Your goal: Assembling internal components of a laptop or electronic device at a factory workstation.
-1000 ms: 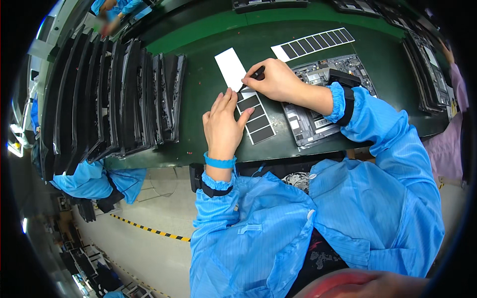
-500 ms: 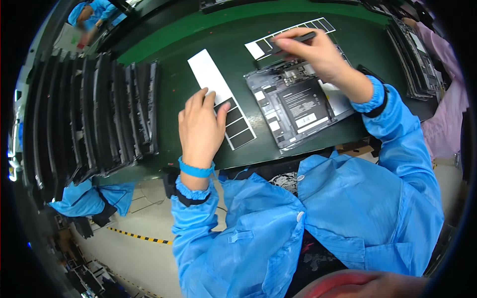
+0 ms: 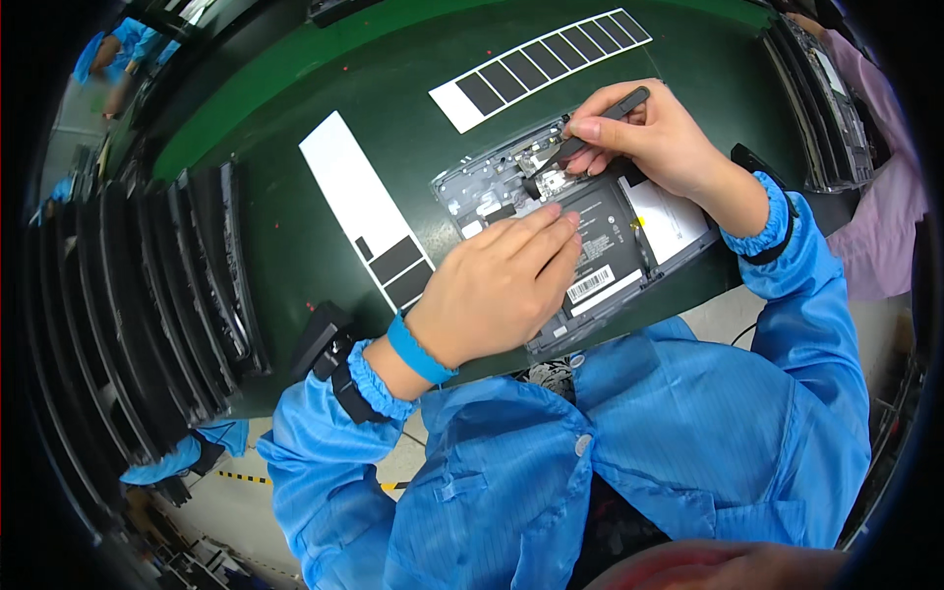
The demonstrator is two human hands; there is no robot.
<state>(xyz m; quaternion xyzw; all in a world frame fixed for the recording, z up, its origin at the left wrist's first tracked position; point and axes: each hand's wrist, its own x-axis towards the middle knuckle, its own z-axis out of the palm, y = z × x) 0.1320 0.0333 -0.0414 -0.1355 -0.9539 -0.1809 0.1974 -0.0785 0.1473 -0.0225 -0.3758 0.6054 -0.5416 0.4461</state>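
An opened laptop base [image 3: 644,275] lies on the table in front of me, showing its circuit board and a black battery [image 3: 595,246]. My right hand [image 3: 644,138] pinches black tweezers [image 3: 615,110], tilted down with the tips at the circuit board. A small dark patch lies at the tips; I cannot make out what it is. My left hand [image 3: 506,280] rests flat over the left part of the laptop base, fingers outstretched onto the battery's edge. Beside it, partly covered by the hand, is a white label strip [image 3: 349,187] with a few black stickers.
Another white strip [image 3: 450,103] with a row of black stickers lies beyond the laptop. Several dark laptop parts stand in a row [image 3: 147,295] at the left. More are stacked at the right [image 3: 821,118], next to a person's pink sleeve [image 3: 875,236]. Another person in blue [image 3: 128,44] is far left.
My left hand has moved right, from the near label strip onto the laptop base. My right hand has brought the tweezers down from the far strip to the circuit board.
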